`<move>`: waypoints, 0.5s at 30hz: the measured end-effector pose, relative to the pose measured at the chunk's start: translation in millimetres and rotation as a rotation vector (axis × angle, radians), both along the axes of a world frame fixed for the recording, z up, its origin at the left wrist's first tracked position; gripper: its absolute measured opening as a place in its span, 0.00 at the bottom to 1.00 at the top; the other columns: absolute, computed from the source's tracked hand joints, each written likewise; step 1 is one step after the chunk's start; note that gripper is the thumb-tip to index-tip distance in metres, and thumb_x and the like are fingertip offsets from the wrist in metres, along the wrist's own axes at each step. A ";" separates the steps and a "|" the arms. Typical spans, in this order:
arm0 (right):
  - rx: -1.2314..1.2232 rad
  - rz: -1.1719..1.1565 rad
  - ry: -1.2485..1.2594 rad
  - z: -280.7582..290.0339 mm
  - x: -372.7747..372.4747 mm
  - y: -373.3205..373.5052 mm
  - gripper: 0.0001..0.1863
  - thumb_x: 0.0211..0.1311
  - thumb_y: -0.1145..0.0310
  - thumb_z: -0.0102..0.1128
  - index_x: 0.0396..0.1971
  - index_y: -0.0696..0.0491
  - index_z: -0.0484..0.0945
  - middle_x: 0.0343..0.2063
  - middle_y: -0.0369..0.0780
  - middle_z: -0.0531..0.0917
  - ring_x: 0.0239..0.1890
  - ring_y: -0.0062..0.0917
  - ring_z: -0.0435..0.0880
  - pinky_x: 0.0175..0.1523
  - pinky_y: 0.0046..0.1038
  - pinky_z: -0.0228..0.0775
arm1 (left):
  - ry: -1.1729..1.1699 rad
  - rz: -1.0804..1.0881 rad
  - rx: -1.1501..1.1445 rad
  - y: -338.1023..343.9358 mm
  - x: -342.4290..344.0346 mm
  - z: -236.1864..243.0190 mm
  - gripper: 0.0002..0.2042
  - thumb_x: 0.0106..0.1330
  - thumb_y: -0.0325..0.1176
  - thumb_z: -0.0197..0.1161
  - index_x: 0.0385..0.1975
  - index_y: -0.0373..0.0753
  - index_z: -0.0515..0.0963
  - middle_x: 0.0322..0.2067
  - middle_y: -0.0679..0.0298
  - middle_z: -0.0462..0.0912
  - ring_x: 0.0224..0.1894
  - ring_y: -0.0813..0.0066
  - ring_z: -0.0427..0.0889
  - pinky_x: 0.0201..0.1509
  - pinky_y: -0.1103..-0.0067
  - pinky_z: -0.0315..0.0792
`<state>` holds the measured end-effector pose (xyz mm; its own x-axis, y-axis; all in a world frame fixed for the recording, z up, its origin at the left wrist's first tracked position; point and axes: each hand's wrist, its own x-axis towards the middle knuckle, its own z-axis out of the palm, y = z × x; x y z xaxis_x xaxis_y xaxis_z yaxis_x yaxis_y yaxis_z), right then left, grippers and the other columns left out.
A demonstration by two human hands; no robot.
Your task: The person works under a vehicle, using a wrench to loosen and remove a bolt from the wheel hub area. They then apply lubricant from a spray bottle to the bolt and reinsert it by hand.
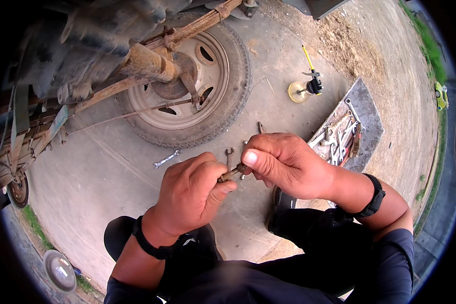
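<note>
Between my two hands is a small, rusty, bolt-like metal piece; its exact kind is partly hidden by my fingers. My left hand is closed round its left end, thumb and bent forefinger pressed together. Thumb and fingers of my right hand pinch the other end. Both hands are held over the concrete, above my bent knees. Beyond them a shiny open-ended spanner lies on the ground, and a rusty spanner shows partly between the hands.
A vehicle wheel with a rusty axle and a rod stands at the upper left. To the right sits a metal tray holding several spanners. Behind it stands an oil can with a yellow spout. A round metal dish lies lower left.
</note>
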<state>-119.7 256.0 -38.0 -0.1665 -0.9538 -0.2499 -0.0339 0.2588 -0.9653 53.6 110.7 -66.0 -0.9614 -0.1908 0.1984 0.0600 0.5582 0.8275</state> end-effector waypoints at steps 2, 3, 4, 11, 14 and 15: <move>-0.081 -0.002 0.135 -0.8 -0.5 1.1 0.18 0.74 0.59 0.54 0.28 0.59 0.75 0.20 0.37 0.74 0.22 0.25 0.72 0.31 0.28 0.66 | 0.012 -0.006 -0.055 0.5 -0.2 1.0 0.12 0.63 0.38 0.66 0.34 0.37 0.73 0.25 0.59 0.73 0.24 0.58 0.74 0.26 0.69 0.68; -0.105 0.013 0.186 -0.6 -0.7 1.2 0.17 0.73 0.60 0.55 0.28 0.59 0.76 0.20 0.38 0.74 0.22 0.27 0.73 0.31 0.28 0.66 | 0.015 -0.005 -0.069 1.0 0.1 1.0 0.12 0.63 0.38 0.66 0.34 0.37 0.73 0.25 0.59 0.73 0.24 0.59 0.75 0.26 0.69 0.68; -0.129 0.027 0.236 -0.2 -0.8 1.2 0.17 0.73 0.61 0.56 0.29 0.59 0.76 0.20 0.39 0.75 0.22 0.28 0.73 0.32 0.29 0.67 | 0.018 -0.004 -0.083 1.6 0.3 0.9 0.12 0.62 0.39 0.67 0.34 0.38 0.73 0.25 0.59 0.73 0.24 0.59 0.75 0.26 0.69 0.68; -0.084 0.106 0.252 6.8 0.8 3.2 0.13 0.67 0.62 0.62 0.29 0.57 0.79 0.25 0.43 0.80 0.30 0.41 0.80 0.38 0.35 0.73 | 0.046 -0.012 -0.132 2.7 0.0 3.5 0.12 0.62 0.39 0.66 0.32 0.38 0.74 0.25 0.60 0.73 0.24 0.60 0.75 0.25 0.69 0.68; -0.165 0.116 0.328 6.1 0.7 4.8 0.11 0.64 0.62 0.64 0.32 0.56 0.79 0.26 0.43 0.81 0.31 0.42 0.81 0.38 0.37 0.74 | 0.012 -0.022 -0.058 5.0 0.8 8.4 0.10 0.65 0.36 0.64 0.31 0.37 0.73 0.24 0.60 0.72 0.23 0.60 0.74 0.25 0.70 0.67; -0.207 0.117 0.373 5.7 0.7 4.4 0.11 0.62 0.62 0.65 0.34 0.55 0.79 0.27 0.42 0.81 0.31 0.42 0.81 0.38 0.37 0.74 | 0.002 -0.017 0.043 5.8 1.6 8.2 0.10 0.67 0.36 0.63 0.31 0.36 0.73 0.23 0.59 0.72 0.23 0.60 0.73 0.25 0.70 0.67</move>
<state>-118.9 260.3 -32.3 -0.0966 -0.9953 0.0052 -0.4072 0.0348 -0.9127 55.2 116.6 -57.8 -0.9642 -0.1829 0.1921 0.0705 0.5214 0.8504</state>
